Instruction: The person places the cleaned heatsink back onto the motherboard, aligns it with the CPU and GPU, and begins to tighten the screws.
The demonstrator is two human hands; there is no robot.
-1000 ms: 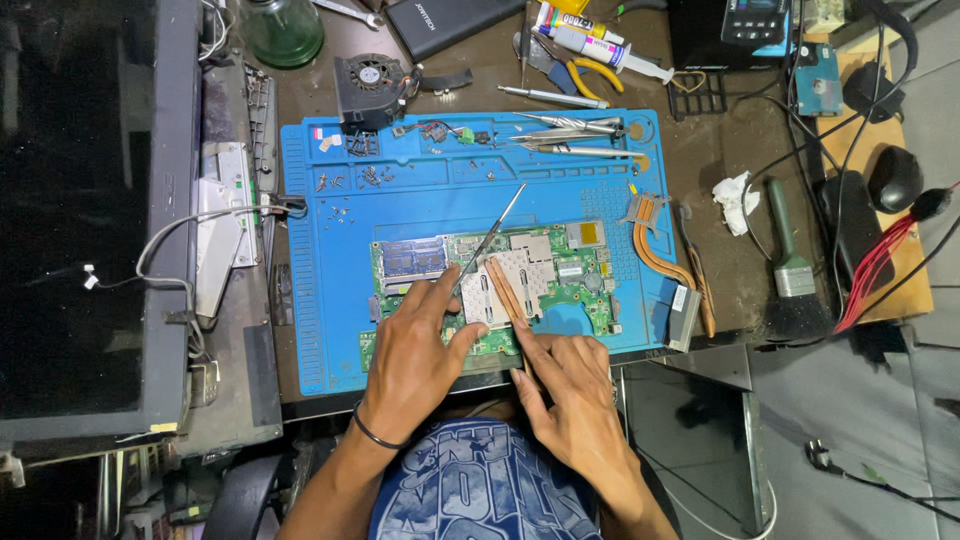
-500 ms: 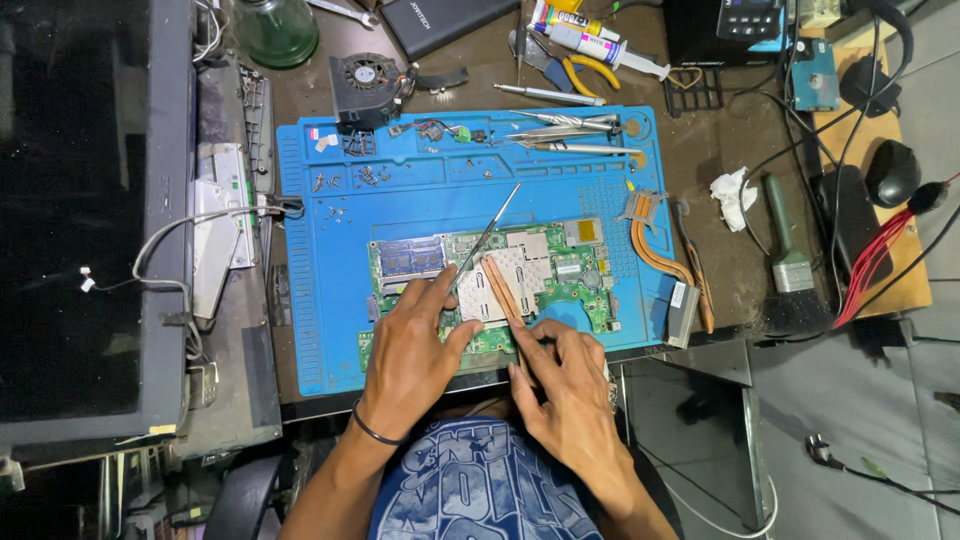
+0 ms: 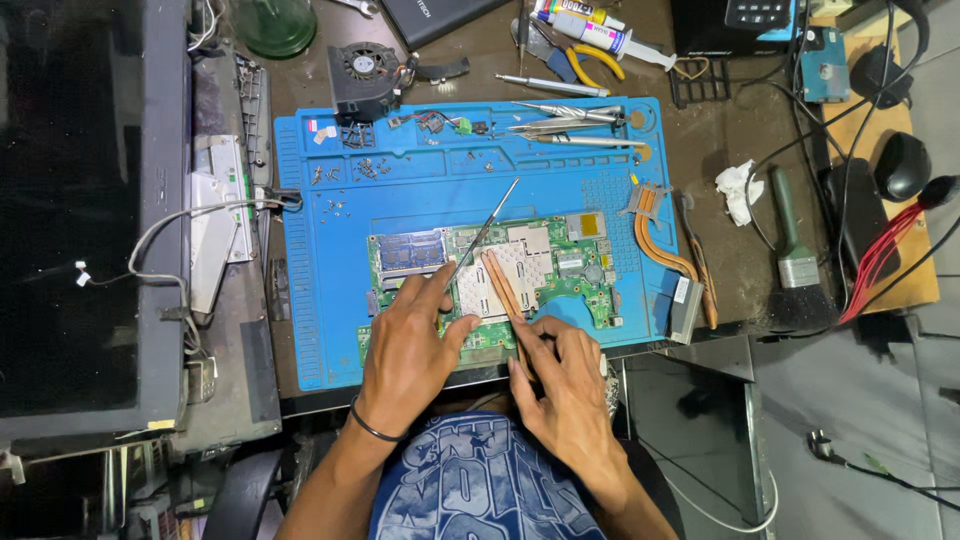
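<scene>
A green laptop motherboard [image 3: 560, 268] lies on a blue repair mat [image 3: 420, 195]. My left hand [image 3: 408, 350] rests on the board's near left part and holds thin metal tweezers [image 3: 485, 232] that point up and to the right. My right hand [image 3: 562, 385] is at the board's near edge, pinching the lower end of a copper heat pipe [image 3: 503, 285] that lies across the silver plates in the middle of the board. A black band circles my left wrist.
A second copper heat pipe [image 3: 665, 255] lies at the mat's right edge. Small screws [image 3: 350, 172], tweezers [image 3: 570, 115] and a black fan [image 3: 365, 70] are at the top. A brush [image 3: 793, 245], crumpled tissue [image 3: 737, 190] and cables sit to the right, a dark laptop shell [image 3: 70, 210] to the left.
The hands have barely shifted on the board; the tweezers and the copper pipe stay in the same grip. The view has drifted slightly.
</scene>
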